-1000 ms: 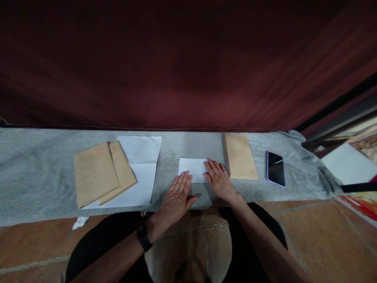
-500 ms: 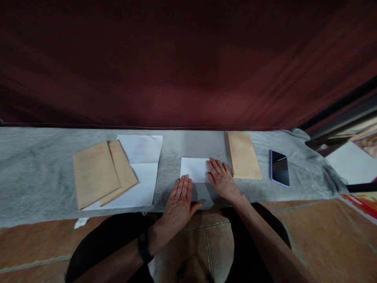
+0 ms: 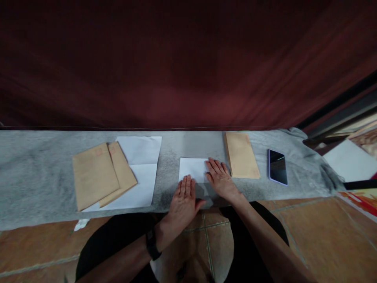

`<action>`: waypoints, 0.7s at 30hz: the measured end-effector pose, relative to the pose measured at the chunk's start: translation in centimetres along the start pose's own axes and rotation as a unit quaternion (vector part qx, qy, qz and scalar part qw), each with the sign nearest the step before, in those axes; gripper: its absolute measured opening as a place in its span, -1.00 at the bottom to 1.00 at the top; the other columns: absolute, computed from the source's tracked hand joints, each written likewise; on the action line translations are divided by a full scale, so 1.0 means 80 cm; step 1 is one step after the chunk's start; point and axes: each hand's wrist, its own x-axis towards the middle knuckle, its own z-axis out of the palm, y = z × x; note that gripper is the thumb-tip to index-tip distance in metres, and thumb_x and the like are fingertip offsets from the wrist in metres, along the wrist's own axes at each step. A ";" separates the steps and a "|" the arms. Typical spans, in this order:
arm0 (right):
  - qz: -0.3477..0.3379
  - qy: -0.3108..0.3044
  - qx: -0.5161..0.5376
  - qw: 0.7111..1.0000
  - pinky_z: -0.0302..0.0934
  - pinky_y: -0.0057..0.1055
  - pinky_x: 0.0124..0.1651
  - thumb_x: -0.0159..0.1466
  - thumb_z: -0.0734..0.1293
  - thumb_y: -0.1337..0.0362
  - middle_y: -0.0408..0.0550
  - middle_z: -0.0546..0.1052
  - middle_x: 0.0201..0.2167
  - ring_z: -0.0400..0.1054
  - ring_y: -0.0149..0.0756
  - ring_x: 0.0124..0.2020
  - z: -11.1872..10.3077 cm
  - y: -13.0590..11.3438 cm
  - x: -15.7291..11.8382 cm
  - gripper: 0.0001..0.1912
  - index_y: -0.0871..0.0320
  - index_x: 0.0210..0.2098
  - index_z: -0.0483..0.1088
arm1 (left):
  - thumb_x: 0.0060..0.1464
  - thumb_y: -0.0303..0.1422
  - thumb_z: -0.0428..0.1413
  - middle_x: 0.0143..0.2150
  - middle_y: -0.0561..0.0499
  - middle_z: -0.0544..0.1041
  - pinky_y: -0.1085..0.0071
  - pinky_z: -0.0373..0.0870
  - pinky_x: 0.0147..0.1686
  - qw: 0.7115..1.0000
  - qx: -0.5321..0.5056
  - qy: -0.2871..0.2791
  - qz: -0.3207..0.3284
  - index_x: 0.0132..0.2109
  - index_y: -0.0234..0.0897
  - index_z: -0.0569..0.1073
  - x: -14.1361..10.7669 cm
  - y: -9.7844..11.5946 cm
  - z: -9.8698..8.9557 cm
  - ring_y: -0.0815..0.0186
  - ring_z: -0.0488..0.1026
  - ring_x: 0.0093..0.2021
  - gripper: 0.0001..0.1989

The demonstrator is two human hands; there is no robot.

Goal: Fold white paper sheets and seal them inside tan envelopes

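A small folded sheet of white paper [image 3: 193, 169] lies flat on the grey cloth in front of me. My left hand [image 3: 184, 198] rests flat at its near edge, fingers stretched out and thumb apart, fingertips on the paper. Flat across the right end of the paper is my right hand [image 3: 220, 179], its fingers extended and covering that end. Neither hand grips anything. Just beyond my right hand lies a stack of brown envelopes [image 3: 242, 155].
On the left, two brown envelopes [image 3: 96, 173] overlap on creased white sheets [image 3: 144, 177]. A phone in a purple case [image 3: 277, 167] lies at the right. Grey cloth [image 3: 176, 143] covers the narrow surface, with a dark red curtain [image 3: 176, 78] behind it.
My left hand has slid slightly to the right along the paper's near edge. The right hand stays in place on the paper, and the view has shifted a little.
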 end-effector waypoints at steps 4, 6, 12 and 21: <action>0.001 0.000 0.003 1.000 -0.13 0.05 0.45 0.49 0.13 0.14 0.03 0.12 0.45 0.00 -0.03 0.45 -0.006 0.001 0.000 -0.44 0.16 0.43 0.10 | 0.23 0.00 0.09 0.34 -0.58 0.24 0.00 0.25 0.29 0.998 0.041 -0.006 -0.047 0.28 -0.70 0.31 -0.004 -0.007 -0.004 -0.20 0.24 0.36 -0.21; 0.002 0.007 0.008 1.000 -0.14 0.06 0.46 0.48 0.14 0.16 0.06 0.12 0.45 -0.02 -0.02 0.45 -0.011 -0.001 0.001 -0.44 0.19 0.42 0.11 | 0.24 -0.01 0.08 0.33 -0.58 0.27 0.00 0.25 0.29 0.997 0.054 -0.011 -0.052 0.27 -0.72 0.33 -0.002 -0.007 -0.009 -0.20 0.28 0.34 -0.22; -0.093 0.018 0.085 0.992 -0.09 0.00 0.48 0.50 0.10 0.17 0.07 0.23 0.40 0.05 -0.12 0.43 -0.018 -0.040 -0.008 -0.48 0.22 0.37 0.20 | 0.25 -0.07 0.07 0.31 -0.57 0.30 -0.03 0.22 0.30 0.996 0.062 -0.024 -0.055 0.29 -0.69 0.32 0.003 0.000 -0.015 -0.21 0.27 0.34 -0.26; -0.152 0.013 0.104 0.983 0.04 -0.09 0.45 0.47 0.17 0.19 0.15 0.26 0.38 0.13 -0.14 0.40 -0.012 -0.063 -0.042 -0.47 0.29 0.36 0.21 | 0.24 -0.22 0.02 0.36 -0.52 0.24 -0.04 0.18 0.31 0.997 0.040 -0.026 -0.052 0.34 -0.64 0.26 -0.002 -0.005 -0.008 -0.16 0.23 0.37 -0.33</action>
